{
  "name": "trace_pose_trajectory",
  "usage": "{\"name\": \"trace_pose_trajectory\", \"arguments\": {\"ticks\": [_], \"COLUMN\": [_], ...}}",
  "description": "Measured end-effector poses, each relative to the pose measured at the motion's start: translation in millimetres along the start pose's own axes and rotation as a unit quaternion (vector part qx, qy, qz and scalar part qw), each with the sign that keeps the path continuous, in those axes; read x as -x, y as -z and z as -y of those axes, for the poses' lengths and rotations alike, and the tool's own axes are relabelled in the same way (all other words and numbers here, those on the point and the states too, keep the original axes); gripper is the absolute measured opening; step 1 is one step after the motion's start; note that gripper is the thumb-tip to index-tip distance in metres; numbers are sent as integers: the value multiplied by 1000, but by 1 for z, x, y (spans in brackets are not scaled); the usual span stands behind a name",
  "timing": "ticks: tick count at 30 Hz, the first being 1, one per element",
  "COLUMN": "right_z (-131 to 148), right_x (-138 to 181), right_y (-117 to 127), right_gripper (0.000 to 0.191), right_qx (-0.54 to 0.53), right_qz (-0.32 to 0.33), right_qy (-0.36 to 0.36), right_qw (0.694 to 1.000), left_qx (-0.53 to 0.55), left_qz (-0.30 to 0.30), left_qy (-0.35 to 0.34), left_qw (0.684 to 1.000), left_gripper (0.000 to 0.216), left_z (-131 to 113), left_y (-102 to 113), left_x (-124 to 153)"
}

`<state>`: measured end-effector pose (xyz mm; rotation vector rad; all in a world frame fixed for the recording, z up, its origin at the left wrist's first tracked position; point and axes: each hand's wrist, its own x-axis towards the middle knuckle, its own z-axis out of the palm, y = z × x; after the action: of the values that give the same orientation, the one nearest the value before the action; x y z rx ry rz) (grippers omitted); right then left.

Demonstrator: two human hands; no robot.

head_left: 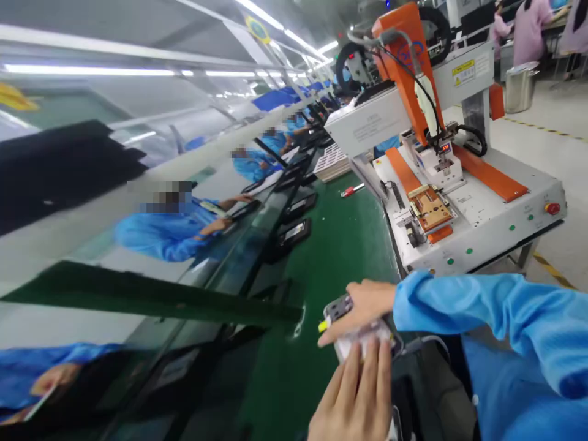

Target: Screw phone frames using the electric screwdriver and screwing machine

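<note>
A small flat electronic assembly [339, 305] lies low in the view, over the near end of the green work surface. It has a grey part with dark holes, a yellow tab [323, 326] and a whitish, blurred face. Reaching in from the right, my right hand [367, 305] grips the assembly, with the thumb across its face and the fingers bent over its far side. My left hand [356, 392] comes up from the bottom edge, its fingers stretched out together and laid on the whitish face. Both hands partly cover the assembly.
An orange and white bench machine [478, 214] carries a copper-coloured fixture [430, 207] at right. Black-framed units [294, 233] line the green belt [342, 239]. A red-and-white tool [352, 190] lies beyond. A dark green bar [151, 297] crosses at left. Co-workers in blue [160, 236] sit opposite.
</note>
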<state>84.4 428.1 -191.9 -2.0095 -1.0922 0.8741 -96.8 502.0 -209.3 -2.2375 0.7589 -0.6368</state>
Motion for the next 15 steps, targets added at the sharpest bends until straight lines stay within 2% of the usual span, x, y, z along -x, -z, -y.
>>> {"name": "trace_pose_trajectory", "arguments": {"ticks": [3, 5, 7, 9, 11, 13, 15], "right_z": [-14, -28, -41, -52, -64, -78, -95], "right_x": [7, 11, 12, 6, -6, -21, -34], "right_y": [11, 26, 55, 99, 147, 189, 213], "right_gripper": [73, 53, 47, 51, 56, 58, 59], "right_qx": [84, 108, 140, 186, 233, 259, 271], "right_qz": [-53, -75, -160, -286, -392, -451, -470], "right_qy": [-2, 27, 75, 109, 90, 44, -3], "right_qw": [995, 991, 974, 934, 886, 853, 840], "left_qx": [-2, 26, 63, 102, 127, 137, 137], "left_qz": [-42, -59, -49, -26, -10, 8, 29], "left_qy": [40, 94, 163, 229, 286, 345, 414], "left_qw": [998, 993, 983, 968, 950, 929, 899], "left_gripper": [32, 31, 37, 43, 50, 60, 70], "left_z": [-14, -28, -48, -74, -104, -136, -168], "left_y": [-5, -6, -2, 5, 8, 5, -6], "left_x": [-59, -79, -86, -78, -55, -20, 22]}}
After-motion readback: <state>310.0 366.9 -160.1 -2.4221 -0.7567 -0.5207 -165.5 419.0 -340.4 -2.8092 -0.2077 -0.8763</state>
